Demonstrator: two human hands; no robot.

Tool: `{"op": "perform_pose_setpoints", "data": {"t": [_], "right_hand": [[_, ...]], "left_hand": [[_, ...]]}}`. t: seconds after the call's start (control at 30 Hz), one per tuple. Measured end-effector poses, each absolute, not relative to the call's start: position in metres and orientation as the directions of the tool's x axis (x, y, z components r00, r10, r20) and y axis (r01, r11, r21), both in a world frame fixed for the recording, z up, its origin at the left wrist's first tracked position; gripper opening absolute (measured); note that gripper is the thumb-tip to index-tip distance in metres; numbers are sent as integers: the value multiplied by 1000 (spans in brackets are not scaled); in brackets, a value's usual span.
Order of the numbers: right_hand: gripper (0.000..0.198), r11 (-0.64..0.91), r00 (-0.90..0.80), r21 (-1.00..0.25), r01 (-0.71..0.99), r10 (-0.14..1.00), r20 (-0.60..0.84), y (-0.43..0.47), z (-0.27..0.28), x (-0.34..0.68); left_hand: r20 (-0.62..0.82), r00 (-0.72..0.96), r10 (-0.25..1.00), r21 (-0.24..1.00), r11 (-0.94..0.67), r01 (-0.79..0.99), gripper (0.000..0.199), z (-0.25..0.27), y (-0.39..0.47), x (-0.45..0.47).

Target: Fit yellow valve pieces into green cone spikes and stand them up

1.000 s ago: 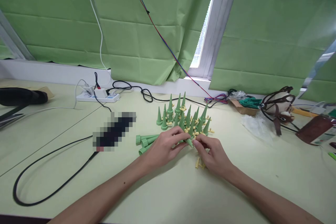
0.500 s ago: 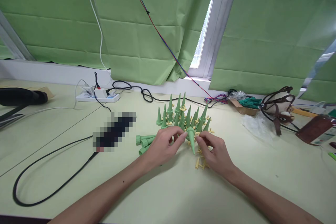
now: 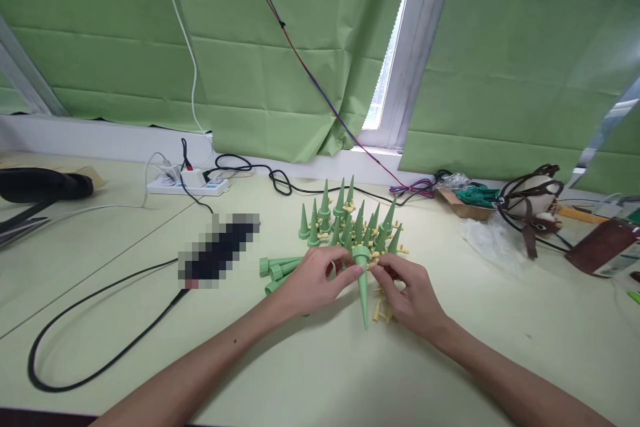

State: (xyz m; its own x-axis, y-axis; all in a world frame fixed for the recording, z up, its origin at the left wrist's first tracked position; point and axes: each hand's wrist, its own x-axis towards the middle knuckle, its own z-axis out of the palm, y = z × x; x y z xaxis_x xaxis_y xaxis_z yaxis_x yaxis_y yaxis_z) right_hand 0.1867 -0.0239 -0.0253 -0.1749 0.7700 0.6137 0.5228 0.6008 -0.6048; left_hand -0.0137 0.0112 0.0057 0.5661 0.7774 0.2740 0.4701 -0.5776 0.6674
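Note:
My left hand pinches a green watering spike between thumb and fingers, near its ribbed collar. The spike's tip points down and toward me. Close against its right side, my right hand is closed on a small yellow valve, mostly covered by the fingertips. Whether the valve sits in the spike's side I cannot tell. Behind both hands stand several green spikes upright, many with yellow valves at their bases. Loose yellow valves lie beside my right hand, and several green spikes lie flat left of my left hand.
A pixelated dark object with a looping black cable lies to the left. Behind it is a white power strip. A clear plastic bag, a cardboard box and a dark red bottle are at the right.
The held spike has tilted and come nearer, so more of its length shows. My left thumb has shifted lower on it; my right hand stays close by its side.

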Motion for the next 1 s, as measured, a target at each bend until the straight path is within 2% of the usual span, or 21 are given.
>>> {"op": "perform_pose_setpoints", "data": {"t": [0.23,0.5,1.0], "right_hand": [[31,584,-183,-627,516,790,585,-24,-25,187],[29,608,-213,-598,523,772,599,-25,-23,188],[35,618,-236,-557,554,759,607,-22,-25,190]], "left_hand": [[322,570,756,664,-610,433,31,6,11,-13],[365,569,736,644,-642,416,24,5,11,-13],[458,568,684,603,-708,367,20,2,13,-14]]}}
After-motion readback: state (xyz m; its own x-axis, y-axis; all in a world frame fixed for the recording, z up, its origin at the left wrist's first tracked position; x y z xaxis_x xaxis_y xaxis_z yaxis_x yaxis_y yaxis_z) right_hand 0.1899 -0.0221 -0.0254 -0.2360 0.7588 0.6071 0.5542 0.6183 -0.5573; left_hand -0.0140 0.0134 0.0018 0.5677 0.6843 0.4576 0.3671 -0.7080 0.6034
